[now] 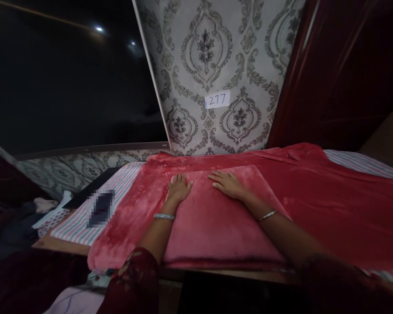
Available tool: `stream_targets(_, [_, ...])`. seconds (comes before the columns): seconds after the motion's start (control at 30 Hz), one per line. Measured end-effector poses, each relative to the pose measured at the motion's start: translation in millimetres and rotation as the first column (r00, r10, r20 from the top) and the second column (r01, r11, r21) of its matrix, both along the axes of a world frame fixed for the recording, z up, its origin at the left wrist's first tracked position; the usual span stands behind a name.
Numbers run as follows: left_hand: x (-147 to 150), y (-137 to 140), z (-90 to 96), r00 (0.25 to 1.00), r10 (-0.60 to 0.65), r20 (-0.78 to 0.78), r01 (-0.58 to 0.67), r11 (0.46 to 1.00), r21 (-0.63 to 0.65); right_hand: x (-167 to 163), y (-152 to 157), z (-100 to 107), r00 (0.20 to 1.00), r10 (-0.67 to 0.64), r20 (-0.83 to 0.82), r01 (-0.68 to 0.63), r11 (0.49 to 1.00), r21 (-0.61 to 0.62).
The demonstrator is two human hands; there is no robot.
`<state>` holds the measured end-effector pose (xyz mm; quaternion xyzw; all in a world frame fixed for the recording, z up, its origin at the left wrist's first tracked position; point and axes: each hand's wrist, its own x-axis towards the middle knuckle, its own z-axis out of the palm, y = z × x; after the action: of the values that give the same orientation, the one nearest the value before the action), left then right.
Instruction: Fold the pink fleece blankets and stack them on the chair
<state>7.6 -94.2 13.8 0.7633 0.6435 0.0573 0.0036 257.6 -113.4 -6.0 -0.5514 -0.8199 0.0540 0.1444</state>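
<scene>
A plush red blanket (327, 209) is spread over the table, with a folded pinkish section (212, 222) lying flat in the middle. My left hand (179, 188) rests palm down near the far left corner of that folded section, fingers spread. Farther right, my right hand (228, 185) lies flat on the same section, its fingers stretched toward the left. Neither hand grips anything. The near fold edge of the blanket runs along the table's front edge.
A striped cloth (77, 226) shows under the blanket, with a blurred dark item (101, 208) on it. A large black television screen (75, 83) stands behind at left. Patterned wallpaper bears a paper label (217, 99) reading 277. Clothes (15, 222) are piled at far left.
</scene>
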Motion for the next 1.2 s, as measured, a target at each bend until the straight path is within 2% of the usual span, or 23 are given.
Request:
stream_targets(0.07, [1, 0, 1.7, 1.000, 0.012, -0.002, -0.012, 1.000, 0.001, 18, -1, 5, 0.987, -0.161, 0.013, 0.161, 0.987, -0.009])
stream_targets(0.13, [1, 1, 2.4, 1.000, 0.021, 0.000, -0.021, 1.000, 0.003, 39, -2, 6, 0.945, -0.325, 0.017, 0.326, 0.945, -0.034])
stream_targets(0.23, [1, 2, 3.4, 0.999, 0.026, 0.019, -0.026, 1.000, -0.001, 64, -3, -1, 0.903, -0.431, -0.001, 0.429, 0.900, -0.075])
stream_targets(0.4, [1, 3, 5.9, 0.999, 0.034, 0.038, -0.033, 0.999, -0.026, 71, -3, -12, 0.904, -0.426, -0.031, 0.424, 0.904, -0.056])
stream_targets(0.63, [0, 2, 5.4, 0.998, 0.054, 0.038, -0.054, 0.998, -0.016, 75, -1, -13, 0.904, -0.419, -0.086, 0.414, 0.907, -0.073])
stream_targets(0.97, [0, 0, 6.3, 0.999, 0.026, 0.045, -0.026, 1.000, -0.005, 82, 2, -15, 0.921, -0.386, -0.056, 0.380, 0.920, -0.096])
stream_targets(1.2, [0, 1, 5.3, 0.998, 0.040, 0.051, -0.040, 0.999, -0.002, 103, -18, -18, 0.940, -0.340, -0.029, 0.334, 0.933, -0.132])
